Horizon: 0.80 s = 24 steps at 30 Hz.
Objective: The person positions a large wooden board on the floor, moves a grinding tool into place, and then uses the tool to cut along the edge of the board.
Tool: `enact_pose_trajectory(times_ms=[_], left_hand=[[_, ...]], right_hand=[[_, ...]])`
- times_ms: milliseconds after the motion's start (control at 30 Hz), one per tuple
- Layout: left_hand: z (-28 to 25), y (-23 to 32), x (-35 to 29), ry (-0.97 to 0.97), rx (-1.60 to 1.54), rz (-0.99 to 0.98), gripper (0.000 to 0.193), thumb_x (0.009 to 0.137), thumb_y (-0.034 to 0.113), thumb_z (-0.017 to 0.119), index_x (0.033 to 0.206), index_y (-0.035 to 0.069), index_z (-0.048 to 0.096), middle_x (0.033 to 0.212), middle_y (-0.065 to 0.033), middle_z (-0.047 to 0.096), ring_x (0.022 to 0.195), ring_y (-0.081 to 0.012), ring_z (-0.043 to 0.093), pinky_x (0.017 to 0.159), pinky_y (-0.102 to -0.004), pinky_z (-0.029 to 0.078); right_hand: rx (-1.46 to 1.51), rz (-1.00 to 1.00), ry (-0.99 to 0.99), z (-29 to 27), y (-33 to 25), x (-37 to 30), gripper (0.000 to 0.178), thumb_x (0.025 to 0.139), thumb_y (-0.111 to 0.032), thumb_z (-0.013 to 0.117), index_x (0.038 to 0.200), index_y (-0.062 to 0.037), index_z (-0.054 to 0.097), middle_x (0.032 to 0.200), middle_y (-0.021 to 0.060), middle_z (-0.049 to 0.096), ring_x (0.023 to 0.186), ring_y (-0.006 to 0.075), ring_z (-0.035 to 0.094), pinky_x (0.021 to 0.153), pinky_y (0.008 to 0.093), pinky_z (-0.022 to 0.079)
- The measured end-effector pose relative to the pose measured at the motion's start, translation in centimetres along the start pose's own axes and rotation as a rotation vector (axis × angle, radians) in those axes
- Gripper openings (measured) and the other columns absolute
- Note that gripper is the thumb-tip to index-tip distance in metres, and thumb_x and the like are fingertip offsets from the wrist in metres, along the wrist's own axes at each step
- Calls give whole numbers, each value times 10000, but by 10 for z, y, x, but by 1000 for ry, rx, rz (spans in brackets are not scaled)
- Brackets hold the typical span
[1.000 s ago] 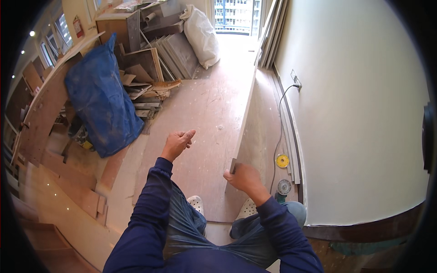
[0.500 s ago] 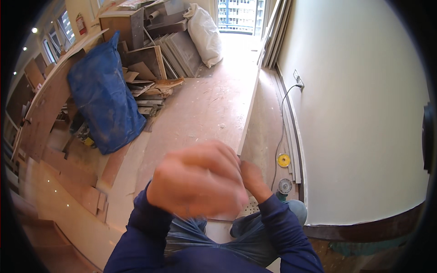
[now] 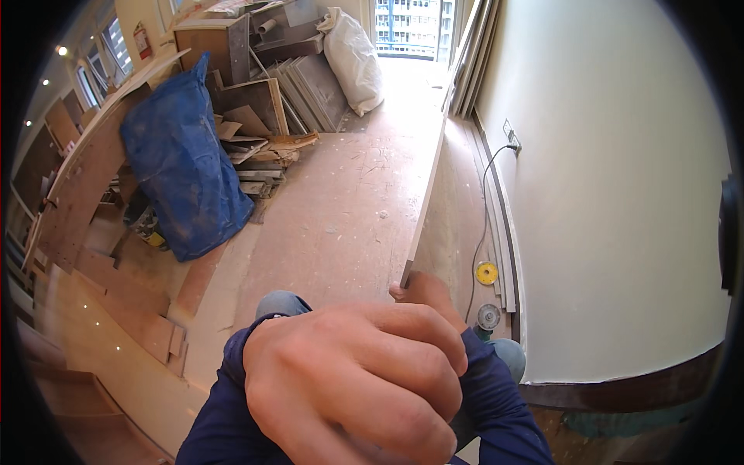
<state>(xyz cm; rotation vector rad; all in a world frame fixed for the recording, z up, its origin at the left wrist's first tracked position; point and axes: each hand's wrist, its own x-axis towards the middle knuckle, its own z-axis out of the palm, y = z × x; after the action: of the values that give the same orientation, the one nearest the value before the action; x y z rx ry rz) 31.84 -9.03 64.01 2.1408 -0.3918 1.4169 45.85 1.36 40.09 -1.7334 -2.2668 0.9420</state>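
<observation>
My left hand is large in the foreground, back upward, fingers curled. Its palm and fingertips are hidden, so what it may hold does not show. Just beyond it, my right hand is closed around the near end of a long thin board. This board stands on edge and stretches away from me toward the window. My left hand covers part of the right wrist.
To the right on the floor lie an angle grinder, a yellow disc and a power cable plugged into the wall. A blue sack, stacked panels and a white sack stand at left and back.
My left hand has come down and nearer to the view, looking larger. My right hand stays at the board's near end, with its grip now more exposed.
</observation>
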Motion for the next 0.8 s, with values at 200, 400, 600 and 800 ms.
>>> enact_pose_trajectory(times_ms=[200,400,600,800], left_hand=[[2,2,1,-68,53,-28,98,891,-7,595,793,-16,591,881,-186,639,723,-322,598,729,-470,493],[-1,5,8,-95,28,-97,129,890,35,624,780,35,691,879,-138,699,727,-276,660,722,-447,527],[1,5,8,-100,39,-96,125,888,32,624,778,28,683,884,-144,694,731,-278,659,727,-456,523],[2,7,13,-140,13,-125,153,905,26,587,775,22,666,887,-149,689,729,-284,658,728,-460,523]], right_hand=[[2,-12,10,-1,-1,-2,480,849,-472,662,972,-11,715,947,204,717,940,378,686,829,475,529],[-30,2,9,2,2,3,478,853,-473,657,967,-12,714,942,204,715,937,379,684,827,476,527],[-31,2,8,0,-2,1,471,855,-469,654,968,-16,716,944,209,714,940,383,684,828,476,529],[-55,-8,12,-2,-3,0,466,849,-463,651,955,-14,720,934,210,716,930,383,689,829,474,532]])
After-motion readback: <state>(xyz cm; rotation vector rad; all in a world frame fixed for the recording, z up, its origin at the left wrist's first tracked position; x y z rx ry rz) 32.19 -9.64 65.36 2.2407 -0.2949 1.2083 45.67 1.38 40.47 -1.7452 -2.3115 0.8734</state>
